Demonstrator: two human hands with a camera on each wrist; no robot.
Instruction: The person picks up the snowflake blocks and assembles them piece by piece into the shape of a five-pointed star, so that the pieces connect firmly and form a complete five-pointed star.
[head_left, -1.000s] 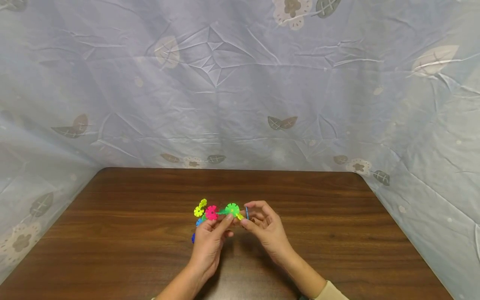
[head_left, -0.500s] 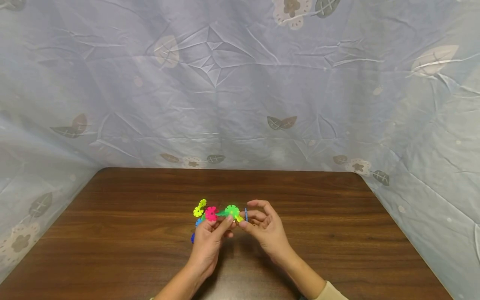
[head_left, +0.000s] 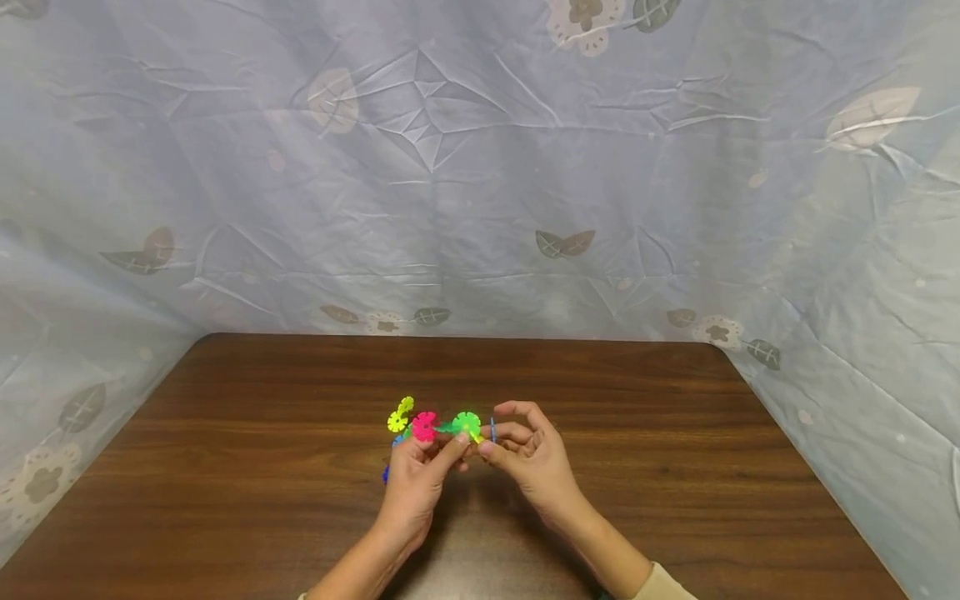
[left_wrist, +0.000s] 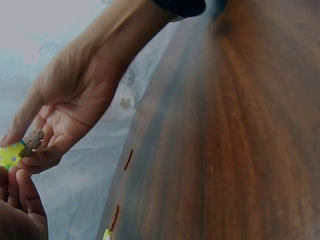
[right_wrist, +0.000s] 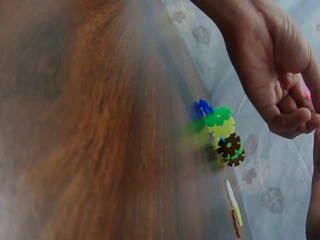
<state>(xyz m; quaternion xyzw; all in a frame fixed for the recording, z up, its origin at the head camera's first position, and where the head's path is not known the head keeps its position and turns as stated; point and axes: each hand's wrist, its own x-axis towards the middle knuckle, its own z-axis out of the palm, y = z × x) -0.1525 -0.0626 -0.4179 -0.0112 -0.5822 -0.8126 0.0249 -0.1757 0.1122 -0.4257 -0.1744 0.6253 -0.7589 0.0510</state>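
Note:
A chain of notched plastic discs hangs between my two hands above the table. My left hand (head_left: 416, 483) pinches a green disc (head_left: 466, 423) with thumb and fingers. Beyond it hang a pink disc (head_left: 424, 427) and yellow discs (head_left: 397, 422), with blue ones partly hidden behind the hand. My right hand (head_left: 546, 471) pinches a yellow disc (left_wrist: 9, 155) at the green disc's edge. A thin disc (head_left: 492, 429), edge-on and bluish in the head view, is held between the right hand's fingers; it looks brownish in the left wrist view.
The brown wooden table (head_left: 637, 400) is enclosed by a pale patterned cloth (head_left: 480, 208). In the right wrist view a joined cluster of green, yellow and brown discs (right_wrist: 223, 127) overlaps the table edge. Thin brown discs (left_wrist: 128, 159) show edge-on in the left wrist view.
The yellow disc between the fingertips has turned to a thinner edge-on view. The green disc has shifted slightly; both hands stay in nearly the same place.

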